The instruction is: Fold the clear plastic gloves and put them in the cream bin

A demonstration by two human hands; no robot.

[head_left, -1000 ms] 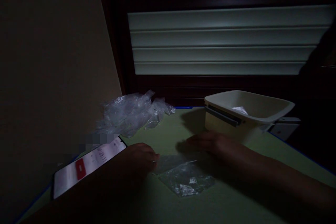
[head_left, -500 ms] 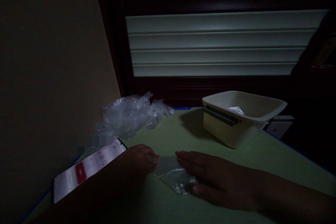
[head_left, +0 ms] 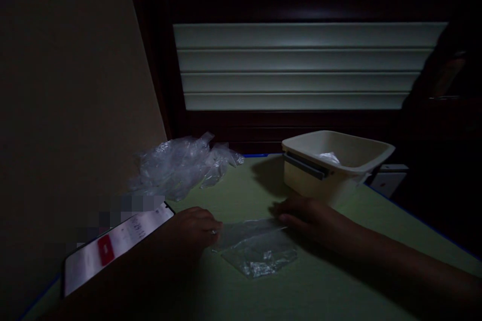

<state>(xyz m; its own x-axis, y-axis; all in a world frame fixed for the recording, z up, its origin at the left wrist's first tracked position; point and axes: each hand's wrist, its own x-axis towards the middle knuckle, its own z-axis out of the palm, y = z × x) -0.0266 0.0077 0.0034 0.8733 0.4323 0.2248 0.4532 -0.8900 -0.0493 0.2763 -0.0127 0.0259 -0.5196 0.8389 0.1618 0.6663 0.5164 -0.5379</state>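
Note:
A clear plastic bag point(head_left: 259, 251) lies on the green tabletop between my hands, its lower part folded and shiny. My left hand point(head_left: 198, 228) is closed at the bag's left edge, pinching it between thumb and fingers. At the upper right corner of the bag is my right hand point(head_left: 305, 215), its thumb and fingers drawn together on the film; the fingertips are dim and partly hidden. Farther back on the left sits a loose heap of crumpled clear plastic bags point(head_left: 176, 165).
A cream bin point(head_left: 305, 175) with a grey handle stands at the back right, clear plastic inside it. A phone point(head_left: 124, 241) with a lit screen lies by my left forearm. A white box-like object point(head_left: 389, 180) is behind the bin. A louvred panel point(head_left: 293, 65) rises behind the table.
My right hand has lifted off the bag's lower right part and moved up to its upper right corner, fingers drawn in. More of the bag shows. My left hand keeps its hold.

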